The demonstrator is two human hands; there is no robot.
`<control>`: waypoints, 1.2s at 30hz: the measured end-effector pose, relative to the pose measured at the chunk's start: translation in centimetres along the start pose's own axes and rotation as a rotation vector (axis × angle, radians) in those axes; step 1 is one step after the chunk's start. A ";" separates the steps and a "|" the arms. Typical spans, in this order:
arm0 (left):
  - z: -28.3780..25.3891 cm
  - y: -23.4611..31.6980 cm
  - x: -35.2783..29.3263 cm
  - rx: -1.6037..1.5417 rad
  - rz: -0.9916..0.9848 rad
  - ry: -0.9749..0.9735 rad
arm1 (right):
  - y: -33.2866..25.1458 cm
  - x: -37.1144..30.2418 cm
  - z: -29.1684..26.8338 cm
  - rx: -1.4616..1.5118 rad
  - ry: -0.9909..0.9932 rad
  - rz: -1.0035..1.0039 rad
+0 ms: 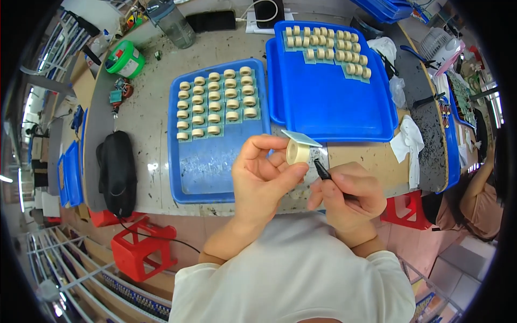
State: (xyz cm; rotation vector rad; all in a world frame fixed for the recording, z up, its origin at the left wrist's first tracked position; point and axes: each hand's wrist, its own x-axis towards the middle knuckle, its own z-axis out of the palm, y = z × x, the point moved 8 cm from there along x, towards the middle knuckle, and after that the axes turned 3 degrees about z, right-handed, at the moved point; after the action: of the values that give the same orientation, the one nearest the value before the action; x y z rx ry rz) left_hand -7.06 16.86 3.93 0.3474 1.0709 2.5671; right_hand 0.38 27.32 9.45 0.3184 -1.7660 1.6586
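My left hand (257, 180) pinches a cream ring-shaped part (298, 153) that has a small pale green circuit board (301, 139) on its upper side. To its right, my right hand (351, 195) is closed around a slim black tool (322, 170) with a tapered tip. That tip points up toward the ring, and a small gap seems to lie between them. On the left, a blue tray (210, 198) bears rows of similar cream rings on green boards (214, 106). Another blue tray (334, 116) on the right carries more of them (323, 40) along its far side.
A black pouch (117, 175) lies on the table's left side, behind it a green tub (125, 60). A clear bottle (171, 24) and a dark phone (211, 21) are at the back. White cloth (407, 142) lies right. Red stools (142, 248) stand below; another person's arm (478, 180) shows at right.
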 end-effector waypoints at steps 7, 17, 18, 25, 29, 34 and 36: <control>0.7 1.2 0.0 0.221 0.186 -0.067 | 0.8 -0.4 -0.4 -0.037 0.108 0.102; 0.9 2.1 -0.4 0.366 0.264 -0.046 | 1.5 -0.2 -0.4 -0.023 0.153 0.201; 0.9 2.0 -0.4 0.365 0.260 -0.046 | 1.5 -0.2 -0.5 -0.026 0.155 0.204; 0.4 1.4 -0.1 0.251 0.167 -0.050 | 1.5 -0.2 -0.5 -0.055 0.163 0.200; 0.0 0.8 -0.1 0.178 0.105 -0.049 | 1.5 -0.2 -0.6 -0.060 0.147 0.187; 0.3 0.1 -0.1 0.018 -0.050 -0.054 | 1.6 0.2 -0.5 -0.050 0.139 0.184; 0.5 -0.4 -0.2 -0.026 -0.130 -0.057 | 1.7 0.2 -0.6 -0.058 0.145 0.182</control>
State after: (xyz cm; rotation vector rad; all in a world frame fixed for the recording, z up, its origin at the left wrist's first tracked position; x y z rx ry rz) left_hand -6.57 17.37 3.97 0.3306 1.0047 2.4399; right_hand -0.61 28.19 8.26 0.0096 -1.7721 1.7059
